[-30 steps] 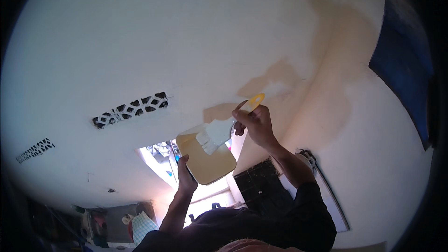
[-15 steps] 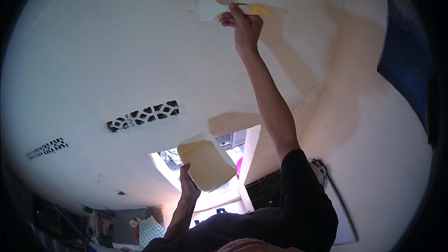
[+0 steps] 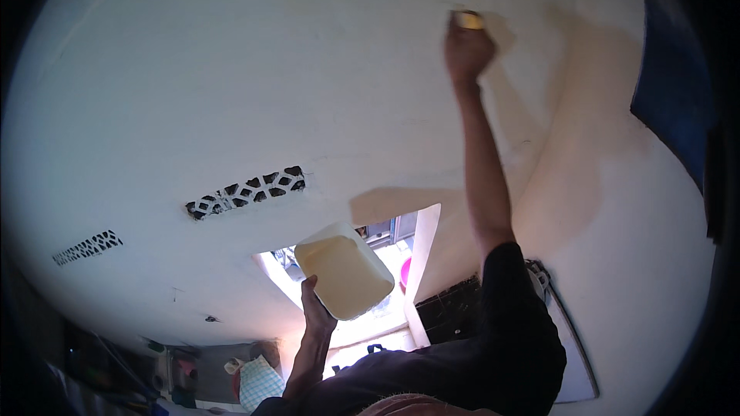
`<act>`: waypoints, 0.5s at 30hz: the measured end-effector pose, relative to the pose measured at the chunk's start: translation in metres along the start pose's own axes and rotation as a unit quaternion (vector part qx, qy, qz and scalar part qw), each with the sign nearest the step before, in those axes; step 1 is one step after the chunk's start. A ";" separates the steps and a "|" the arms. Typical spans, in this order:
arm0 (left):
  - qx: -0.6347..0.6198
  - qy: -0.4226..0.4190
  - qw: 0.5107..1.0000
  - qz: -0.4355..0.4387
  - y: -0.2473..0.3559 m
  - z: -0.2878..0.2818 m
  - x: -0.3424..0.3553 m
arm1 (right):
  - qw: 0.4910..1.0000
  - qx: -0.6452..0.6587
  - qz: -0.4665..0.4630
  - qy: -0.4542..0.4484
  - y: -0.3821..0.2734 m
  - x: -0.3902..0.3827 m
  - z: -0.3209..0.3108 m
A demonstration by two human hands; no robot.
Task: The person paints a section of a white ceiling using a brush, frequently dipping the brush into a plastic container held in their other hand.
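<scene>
My right hand (image 3: 469, 50) is raised high against the pale wall (image 3: 331, 92), closed round a yellow-handled flat tool (image 3: 469, 21). Only its yellow end shows, and the hand is slightly blurred; the tool's head is hidden behind it. Lower down, my left hand (image 3: 316, 310) grips the lower left side of a white rectangular tub (image 3: 372, 293), its thumb on the rim. The tub is tilted, and a smooth cream-coloured substance (image 3: 339, 266) spreads over its inside.
A bright opening (image 3: 428, 262) lies below and behind the tub. Patterned vent blocks (image 3: 247, 191) are set in the wall at left, with a smaller vent (image 3: 89, 246) beyond. A checked cloth (image 3: 260, 384) hangs at lower left. A blue panel (image 3: 672, 92) stands at far right.
My right hand has moved right along the wall with the tool, whose wide white head showed before and is now hidden. My left hand and the tub have hardly shifted.
</scene>
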State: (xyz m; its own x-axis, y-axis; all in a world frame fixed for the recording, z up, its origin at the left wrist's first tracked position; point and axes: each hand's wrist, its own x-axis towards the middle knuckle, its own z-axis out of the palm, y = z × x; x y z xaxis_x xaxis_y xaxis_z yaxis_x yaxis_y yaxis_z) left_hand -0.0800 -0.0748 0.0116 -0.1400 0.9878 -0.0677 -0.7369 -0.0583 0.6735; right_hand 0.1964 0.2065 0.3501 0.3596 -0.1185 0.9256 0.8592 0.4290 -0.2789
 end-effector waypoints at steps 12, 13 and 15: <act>-0.011 0.016 0.999 0.026 0.013 -0.014 -0.004 | 0.850 0.520 0.017 -0.080 -0.192 -0.074 0.012; 0.004 0.018 0.999 0.030 0.013 -0.014 -0.003 | 0.892 0.441 -0.015 -0.093 -0.159 -0.078 0.019; 0.017 0.021 0.999 0.035 0.012 -0.014 -0.004 | 0.913 0.397 0.036 -0.091 -0.089 -0.080 0.024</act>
State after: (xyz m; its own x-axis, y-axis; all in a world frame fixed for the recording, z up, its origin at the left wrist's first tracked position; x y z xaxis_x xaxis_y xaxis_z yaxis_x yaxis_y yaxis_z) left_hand -0.0979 -0.0817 0.0097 -0.2184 0.9746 -0.0494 -0.7014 -0.1216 0.7023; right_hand 0.0822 0.1995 0.3068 0.2763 0.0544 0.9595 0.2756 0.9520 -0.1333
